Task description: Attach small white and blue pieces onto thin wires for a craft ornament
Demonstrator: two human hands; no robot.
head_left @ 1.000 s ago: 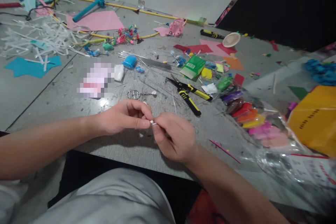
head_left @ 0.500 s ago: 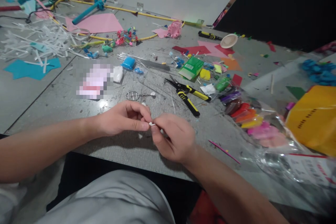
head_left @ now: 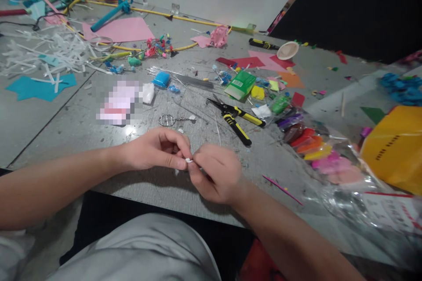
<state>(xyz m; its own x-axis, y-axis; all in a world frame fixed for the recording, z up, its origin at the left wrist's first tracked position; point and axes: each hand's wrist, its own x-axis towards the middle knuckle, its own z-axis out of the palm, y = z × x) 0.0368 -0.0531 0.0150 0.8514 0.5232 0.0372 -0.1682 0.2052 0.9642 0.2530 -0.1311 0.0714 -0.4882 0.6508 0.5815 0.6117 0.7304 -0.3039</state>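
Observation:
My left hand (head_left: 158, 149) and my right hand (head_left: 216, 171) meet just above the near edge of the grey table (head_left: 66, 131). Both pinch a tiny white piece (head_left: 188, 160) between thumb and fingertips. The fingers of each hand are curled closed around it. What the piece is made of is too small to tell. A small wire whisk-like loop (head_left: 168, 119) lies just beyond my left hand, and black-and-yellow pliers (head_left: 235, 118) lie beyond my right hand.
A clear bag of coloured clay sticks (head_left: 313, 149) and a yellow packet (head_left: 394, 149) sit at the right. Thin metal wires (head_left: 184, 79), a green box (head_left: 240, 84), paper scraps, white strips (head_left: 49, 50) and a pink sheet (head_left: 118, 28) cover the far table.
My hands stay pinched together on the white piece. They have shifted slightly toward me and the right fingers have turned a little around it.

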